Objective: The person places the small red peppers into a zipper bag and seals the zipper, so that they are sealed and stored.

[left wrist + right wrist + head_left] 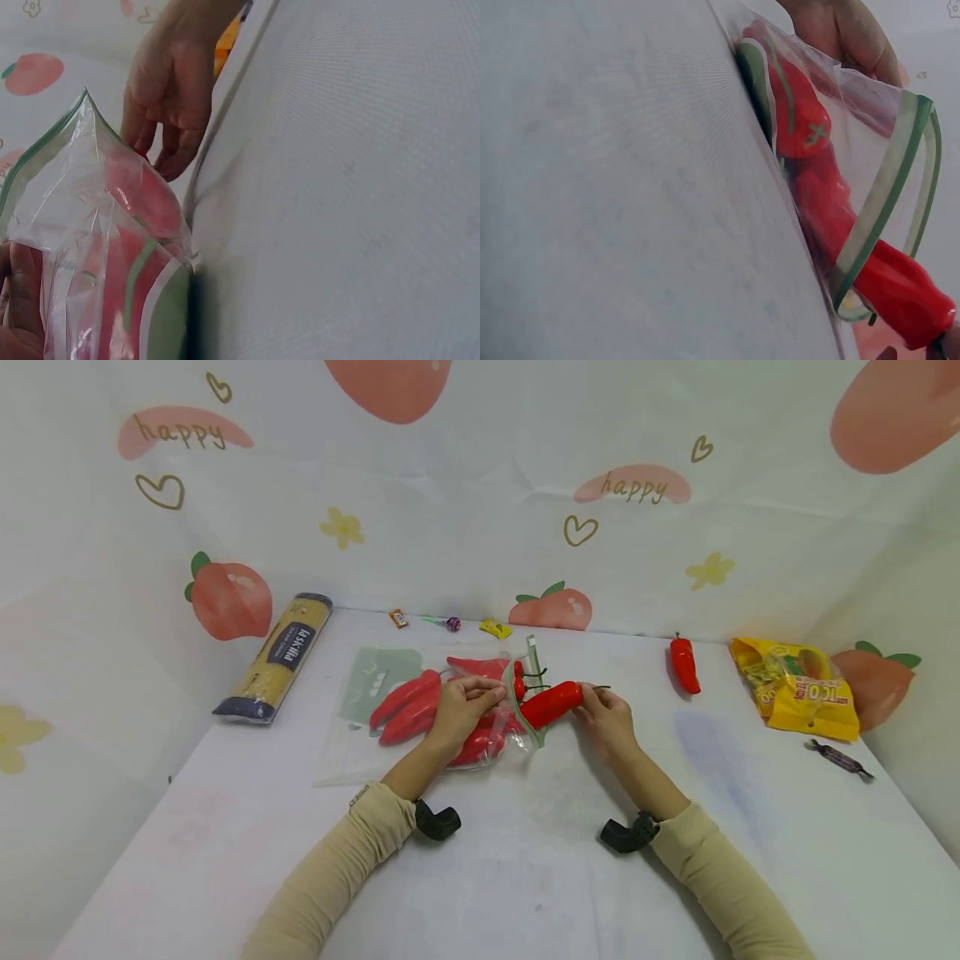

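A clear zip bag (341, 764) with a green-edged mouth lies on the table, holding several red chili peppers (405, 697). My left hand (459, 714) pinches the upper layer of the bag near its mouth, which gapes toward the right. One more red chili pepper (551, 704) lies half inside the mouth, tip first. By its stem end, my right hand (607, 720) grips that pepper. In the right wrist view the pepper (904, 292) passes between the green edges, its tip behind the clear plastic. The left wrist view shows the bag (64, 202) standing partly raised.
A lone red chili pepper (684, 666) lies at the back right, beside yellow snack bags (813, 706) and a dark wrapped candy (840, 758). Spaghetti in a pack (277, 656) lies at the left. Along the back are a lollipop (452, 624) and small wrapped candies (496, 628).
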{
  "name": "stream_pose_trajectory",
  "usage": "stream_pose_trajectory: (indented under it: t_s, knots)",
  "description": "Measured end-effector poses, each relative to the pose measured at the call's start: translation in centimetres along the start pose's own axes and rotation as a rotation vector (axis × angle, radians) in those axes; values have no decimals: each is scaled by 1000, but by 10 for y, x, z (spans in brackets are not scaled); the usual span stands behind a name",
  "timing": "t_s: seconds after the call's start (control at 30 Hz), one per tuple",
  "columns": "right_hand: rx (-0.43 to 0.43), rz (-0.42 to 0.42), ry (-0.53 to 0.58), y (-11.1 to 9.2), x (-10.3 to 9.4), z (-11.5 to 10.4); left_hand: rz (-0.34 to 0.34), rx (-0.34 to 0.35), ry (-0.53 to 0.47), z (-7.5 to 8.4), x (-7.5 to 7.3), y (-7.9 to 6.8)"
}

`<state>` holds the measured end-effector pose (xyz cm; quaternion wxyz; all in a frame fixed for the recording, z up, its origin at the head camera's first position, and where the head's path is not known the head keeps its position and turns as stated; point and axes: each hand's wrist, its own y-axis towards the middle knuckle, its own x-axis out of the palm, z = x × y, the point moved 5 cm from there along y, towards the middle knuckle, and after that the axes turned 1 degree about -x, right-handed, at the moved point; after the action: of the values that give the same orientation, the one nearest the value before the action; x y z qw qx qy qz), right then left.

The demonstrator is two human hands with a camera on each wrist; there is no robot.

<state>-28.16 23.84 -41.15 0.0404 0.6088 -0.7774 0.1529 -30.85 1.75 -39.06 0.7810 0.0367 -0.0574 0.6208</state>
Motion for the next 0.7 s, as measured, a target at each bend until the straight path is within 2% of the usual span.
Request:
stream_pose_trajectory:
  t_s: [0.2, 0.43, 0.7]
  knots:
    - [-11, -49, -41, 1, 1, 5, -10, -1, -1, 1, -1, -1]
    - [-73, -144, -370, 2, 10, 15, -10, 9, -23, -1, 0, -1]
    - [-219, -214, -501, -4, 21, 11, -12, 10, -28, 0, 1, 0]
